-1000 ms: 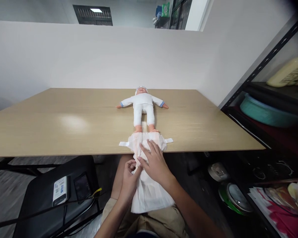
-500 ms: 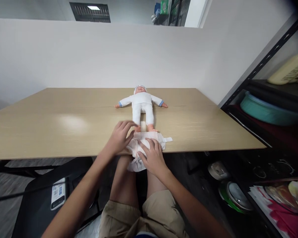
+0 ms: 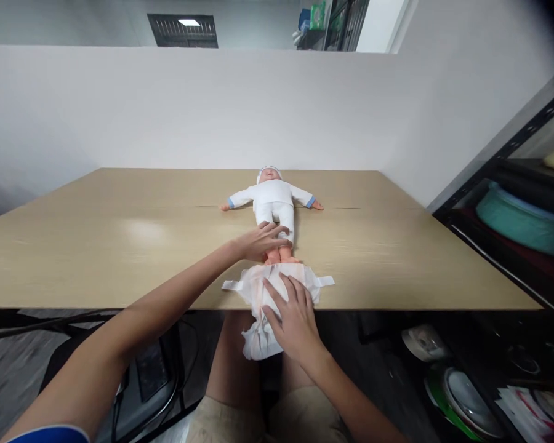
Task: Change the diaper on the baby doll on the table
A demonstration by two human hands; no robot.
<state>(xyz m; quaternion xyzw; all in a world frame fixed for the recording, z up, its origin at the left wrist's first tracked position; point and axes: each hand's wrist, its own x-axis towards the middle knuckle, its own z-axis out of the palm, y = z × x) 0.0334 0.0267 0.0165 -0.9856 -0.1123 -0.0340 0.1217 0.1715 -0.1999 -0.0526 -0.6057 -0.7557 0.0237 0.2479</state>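
So your diaper (image 3: pixel 257 298) sits at the counter's (image 3: pixel 397 258) front edge, lower end hanging off. Your right hand (image 3: pixel 294 319) is spread on it, gripping nothing. Your left hand (image 3: pixel 261 242) curves loosely over the doll's (image 3: pixel 272 192) legs; can't tell if it's gripping.

I see a white wall (image 3: pixel 189 104) rising behind the wood-toned tabletop (image 3: pixel 166 246), a teal basin (image 3: pixel 521 221) on the dark shelving (image 3: pixel 473 231) to the right, and a black chair (image 3: pixel 135 413) low at the left.
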